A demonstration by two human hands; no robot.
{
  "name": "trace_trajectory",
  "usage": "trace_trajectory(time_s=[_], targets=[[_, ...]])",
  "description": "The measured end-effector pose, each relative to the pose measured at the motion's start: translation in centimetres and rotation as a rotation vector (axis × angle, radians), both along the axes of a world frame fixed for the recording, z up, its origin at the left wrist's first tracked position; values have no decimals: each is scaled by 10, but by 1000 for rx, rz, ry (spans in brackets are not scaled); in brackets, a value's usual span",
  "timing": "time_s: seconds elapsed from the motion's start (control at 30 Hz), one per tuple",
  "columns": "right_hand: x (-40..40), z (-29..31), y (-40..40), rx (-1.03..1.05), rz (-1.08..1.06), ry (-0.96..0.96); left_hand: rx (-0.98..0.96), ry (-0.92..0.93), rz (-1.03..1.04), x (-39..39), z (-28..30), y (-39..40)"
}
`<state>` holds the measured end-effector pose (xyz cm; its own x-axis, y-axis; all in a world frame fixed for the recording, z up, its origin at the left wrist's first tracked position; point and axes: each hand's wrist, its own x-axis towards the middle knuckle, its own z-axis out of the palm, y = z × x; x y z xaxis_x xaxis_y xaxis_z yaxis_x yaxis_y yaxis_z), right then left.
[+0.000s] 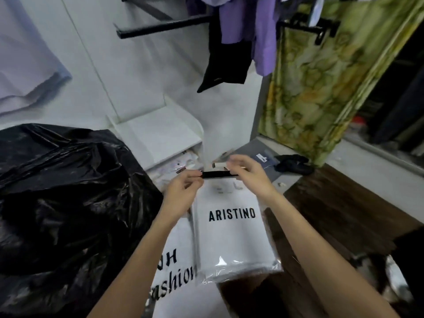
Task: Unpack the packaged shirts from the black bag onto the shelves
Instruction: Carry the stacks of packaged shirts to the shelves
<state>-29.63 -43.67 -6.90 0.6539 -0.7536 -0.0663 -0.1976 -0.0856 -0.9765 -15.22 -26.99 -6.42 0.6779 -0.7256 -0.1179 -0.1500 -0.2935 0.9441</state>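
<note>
A white packaged shirt in clear plastic, printed "ARISTINO", hangs upright in front of me. My left hand pinches the left end of its black top strip and my right hand pinches the right end. The big crumpled black bag sits to the left, close beside my left forearm. A low white shelf unit stands behind my hands, with more packaged shirts stacked under its top board.
A white bag with black lettering lies below the held package. Purple and black garments hang from black wall rails above. A green patterned curtain hangs at the right over a dark wooden floor.
</note>
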Motion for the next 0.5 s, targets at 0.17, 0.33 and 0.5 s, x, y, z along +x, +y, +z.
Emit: trace_trajectory(time_s=[0.17,0.33,0.5], targets=[[-30,-37,-23,113,-63,120,142,184,130,-9,-39,-28],[-46,-104,-33,391,-75,288,295,375,292,2,-129,-36],[-49,-142,-36,641,31,390,339,508,356,-12,-118,-44]])
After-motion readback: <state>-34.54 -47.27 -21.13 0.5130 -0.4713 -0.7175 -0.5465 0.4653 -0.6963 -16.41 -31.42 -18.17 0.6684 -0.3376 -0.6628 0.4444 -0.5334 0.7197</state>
